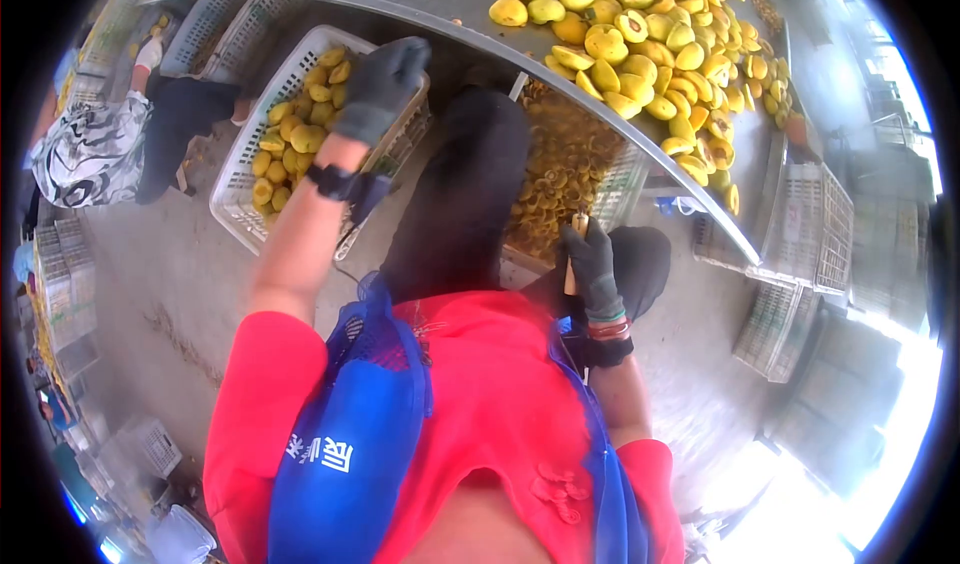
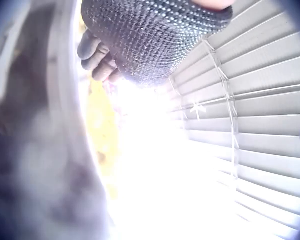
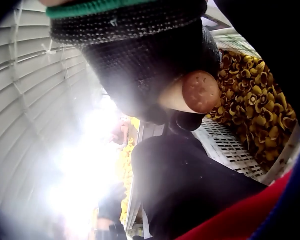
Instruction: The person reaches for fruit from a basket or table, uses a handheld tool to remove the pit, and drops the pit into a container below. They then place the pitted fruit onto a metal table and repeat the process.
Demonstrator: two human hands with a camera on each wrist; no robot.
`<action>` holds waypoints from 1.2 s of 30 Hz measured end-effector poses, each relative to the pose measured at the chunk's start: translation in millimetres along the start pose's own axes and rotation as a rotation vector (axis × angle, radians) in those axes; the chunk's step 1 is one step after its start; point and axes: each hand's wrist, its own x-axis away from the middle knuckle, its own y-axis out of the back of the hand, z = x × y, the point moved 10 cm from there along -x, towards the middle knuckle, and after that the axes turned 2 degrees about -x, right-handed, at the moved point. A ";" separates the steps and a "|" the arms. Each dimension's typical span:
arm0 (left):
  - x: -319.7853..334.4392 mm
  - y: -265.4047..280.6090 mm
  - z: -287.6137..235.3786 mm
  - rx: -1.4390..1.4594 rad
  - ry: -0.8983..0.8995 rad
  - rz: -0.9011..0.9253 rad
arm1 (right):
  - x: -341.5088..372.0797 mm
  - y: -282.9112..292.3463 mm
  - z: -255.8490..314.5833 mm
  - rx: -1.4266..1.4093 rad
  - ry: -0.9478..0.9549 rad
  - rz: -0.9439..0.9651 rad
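Note:
In the head view my left hand (image 1: pixel 385 84), in a dark knit glove, is raised over the edge of a white plastic basket (image 1: pixel 225 179) of yellow peach halves (image 1: pixel 305 139). Its fingers (image 2: pixel 95 57) curl inward in the left wrist view; I cannot tell whether anything is in them. My right hand (image 1: pixel 595 269), gloved likewise, grips a wooden-handled tool (image 1: pixel 572 274) beside my knee. The round butt of that wooden handle (image 3: pixel 201 92) sticks out of the fist in the right wrist view, while the tool's working end is hidden.
A metal table (image 1: pixel 440 19) heaped with cut peaches (image 1: pixel 650 49) curves across the front. Beneath it, between my legs, a crate holds brown-yellow scraps (image 1: pixel 560 169). Stacked white crates (image 1: pixel 810 229) stand at right. Another person (image 1: pixel 100 149) in a patterned top is at left.

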 end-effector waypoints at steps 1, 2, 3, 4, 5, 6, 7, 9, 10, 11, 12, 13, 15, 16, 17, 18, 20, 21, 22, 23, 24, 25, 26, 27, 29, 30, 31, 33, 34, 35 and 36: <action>-19.2 -26.9 -20.9 -0.002 0.038 0.093 | -1.5 0.8 0.4 0.020 0.005 0.003; -34.9 -62.4 -38.1 -0.085 0.003 0.157 | -3.3 1.6 0.4 0.041 0.010 0.006; -50.8 -101.0 -52.1 -0.168 -0.033 0.222 | -1.8 1.9 2.0 -0.051 0.060 0.011; -66.1 -136.4 -63.9 -0.181 -0.004 0.321 | -2.2 3.8 1.2 -0.038 0.055 0.009; -71.7 -169.5 -63.0 -0.019 0.099 0.389 | -2.9 6.8 1.0 -0.026 0.051 0.005; -77.8 -238.9 -33.6 0.201 0.112 0.321 | -2.9 10.3 0.5 -0.014 0.045 -0.001; -83.6 -305.8 -5.5 0.421 0.113 0.256 | -1.4 13.6 -0.2 -0.037 0.046 0.000; -74.2 -306.1 -14.8 0.505 0.129 0.271 | 3.0 20.1 -0.7 -0.093 0.063 0.006; -69.5 -305.1 -20.2 0.546 0.138 0.279 | 5.1 23.4 -0.1 -0.127 0.080 0.012; -70.6 -303.1 -18.6 0.623 0.137 0.329 | 5.3 27.2 0.3 -0.122 0.081 0.005; -72.6 -313.1 -14.6 0.670 0.194 0.352 | 6.3 30.2 0.6 -0.115 0.082 0.001; -74.3 -319.5 -13.1 0.717 0.252 0.372 | 7.1 32.4 0.2 -0.108 0.083 -0.001; -68.7 -281.5 -40.4 0.840 0.236 0.331 | 5.1 35.5 -1.5 -0.110 0.100 -0.019; -71.5 -275.4 -47.4 0.787 0.224 0.323 | 3.6 36.3 -0.9 -0.109 0.109 -0.027; -74.3 -270.1 -53.8 0.734 0.212 0.315 | 2.6 36.4 4.7 -0.039 0.150 -0.029; -77.6 -255.9 -66.7 0.681 0.202 0.307 | 1.9 36.6 10.3 0.031 0.191 -0.031; -73.1 -218.8 -99.3 0.402 0.041 0.320 | 0.8 40.4 24.4 0.192 0.275 -0.082; -68.1 -208.5 -105.9 0.532 0.079 0.311 | 0.4 43.0 34.4 0.283 0.313 -0.128; -59.8 -197.7 -114.1 0.576 0.090 0.305 | 1.3 44.9 44.5 0.372 0.349 -0.175; -50.5 -170.6 -132.4 0.619 0.102 0.298 | 9.6 44.1 66.1 0.396 0.494 -0.213; -39.0 -152.4 -144.3 0.662 0.117 0.290 | 15.1 42.8 82.3 0.454 0.547 -0.257; -28.5 -144.3 -152.5 0.697 0.068 0.269 | 20.3 38.6 100.6 0.514 0.601 -0.300; -18.3 -138.1 -158.7 0.732 0.020 0.249 | 25.2 33.9 116.7 0.575 0.655 -0.344; -7.7 -126.1 -168.3 0.767 -0.027 0.229 | 37.4 27.9 134.5 0.607 0.810 -0.389; 9.0 -102.2 -189.7 0.741 -0.071 0.320 | 37.5 23.8 142.3 0.656 0.786 -0.412; 14.7 -94.1 -199.4 0.728 -0.094 0.365 | 39.6 22.5 144.6 0.682 0.776 -0.423; 21.5 -95.5 -199.4 0.786 -0.052 0.362 | 43.3 21.7 144.6 0.687 0.755 -0.422; 31.2 -80.7 -211.8 0.811 -0.068 0.358 | 49.0 20.0 144.4 0.697 0.721 -0.419; 35.0 -70.0 -218.5 0.821 -0.076 0.356 | 54.5 17.6 146.2 0.685 0.752 -0.417; 37.6 -48.7 -229.8 0.642 -0.182 0.273 | 59.8 15.0 147.5 0.673 0.782 -0.415; 40.3 -27.4 -243.2 0.460 -0.286 0.190 | 64.0 12.9 148.5 0.659 0.813 -0.413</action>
